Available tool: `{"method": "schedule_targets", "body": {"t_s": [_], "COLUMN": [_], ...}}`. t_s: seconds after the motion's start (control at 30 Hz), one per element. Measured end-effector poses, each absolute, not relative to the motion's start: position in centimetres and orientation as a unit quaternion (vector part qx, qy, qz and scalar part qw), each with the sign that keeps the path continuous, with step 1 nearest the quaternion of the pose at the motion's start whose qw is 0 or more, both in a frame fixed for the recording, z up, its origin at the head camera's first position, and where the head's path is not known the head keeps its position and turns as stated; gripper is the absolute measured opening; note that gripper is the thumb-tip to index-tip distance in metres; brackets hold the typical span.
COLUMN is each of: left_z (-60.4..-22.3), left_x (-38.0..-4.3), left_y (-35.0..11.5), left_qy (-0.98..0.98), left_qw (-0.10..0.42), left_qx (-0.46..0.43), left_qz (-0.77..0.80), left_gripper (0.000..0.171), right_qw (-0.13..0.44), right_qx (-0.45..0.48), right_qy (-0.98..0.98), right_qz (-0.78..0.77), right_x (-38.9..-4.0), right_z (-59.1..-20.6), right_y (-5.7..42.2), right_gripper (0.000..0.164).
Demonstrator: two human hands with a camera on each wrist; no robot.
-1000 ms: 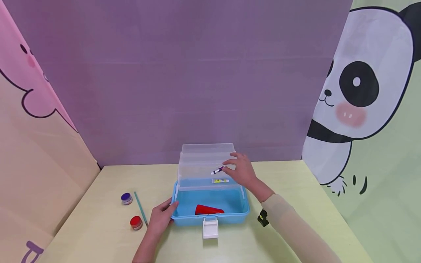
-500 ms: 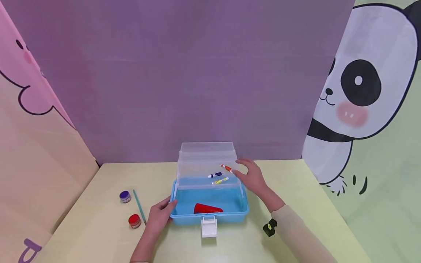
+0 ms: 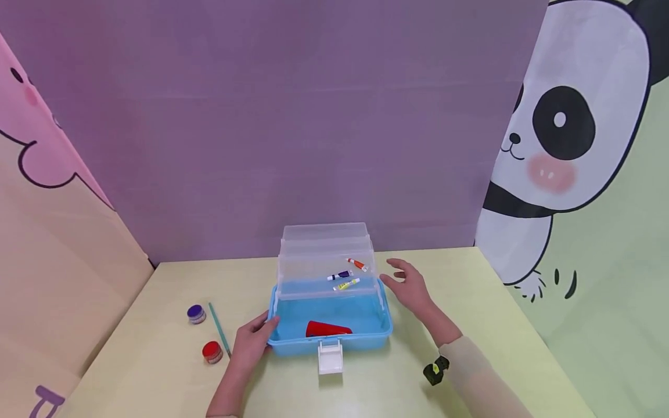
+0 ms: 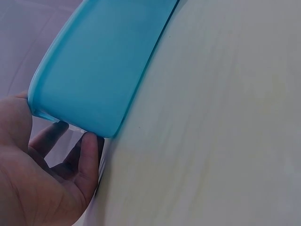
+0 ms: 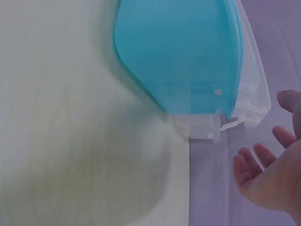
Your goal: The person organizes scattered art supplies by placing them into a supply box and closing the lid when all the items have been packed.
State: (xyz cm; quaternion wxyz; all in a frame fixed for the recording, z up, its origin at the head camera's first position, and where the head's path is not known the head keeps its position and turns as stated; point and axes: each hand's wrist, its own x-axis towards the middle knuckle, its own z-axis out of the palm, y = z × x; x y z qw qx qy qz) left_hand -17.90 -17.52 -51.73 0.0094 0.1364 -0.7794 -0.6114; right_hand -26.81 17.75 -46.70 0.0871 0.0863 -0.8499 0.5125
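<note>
A blue box (image 3: 334, 347) with a raised translucent tray and lid (image 3: 324, 249) stands on the table, its white latch (image 3: 330, 359) hanging in front. My left hand (image 3: 250, 341) grips its left rim, thumb over the edge; the left wrist view shows fingers against the blue side wall (image 4: 99, 70). On the tray lie three small paint tubes: orange (image 3: 358, 265), purple (image 3: 340, 276) and yellow (image 3: 346, 284). A red tapered object (image 3: 328, 329) rests on its side inside the box. Just right of the tray, my right hand (image 3: 412, 289) hovers with loosely bent fingers and holds nothing.
Left of the box are a purple-lidded jar (image 3: 196, 314), a red-lidded jar (image 3: 212, 352) and a thin teal stick (image 3: 219, 328), perhaps a brush. A purple backdrop (image 3: 251, 145) rises behind the table, with printed cloths at both sides.
The right hand first let go of the purple tube, then the orange one, both now on the tray. It has drawn back to the right. The left hand keeps its grip.
</note>
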Motion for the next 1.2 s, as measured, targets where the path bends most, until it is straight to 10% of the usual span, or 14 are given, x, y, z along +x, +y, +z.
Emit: {"method": "schedule_targets", "body": {"t_s": [1.2], "left_z": [-51.5], "left_x": [-18.5], "left_y": [-17.8], "left_qy": [-0.794], "left_qw": [0.032], "left_qx": [0.113], "left_qz": [-0.597], "left_gripper": [0.056], "right_qw": [0.006], "right_qx": [0.051], "right_qy": [-0.831], "right_qz": [0.553], "right_x": [-24.2], "right_z": [-49.5], "right_y": [17.6], "right_gripper": [0.061]}}
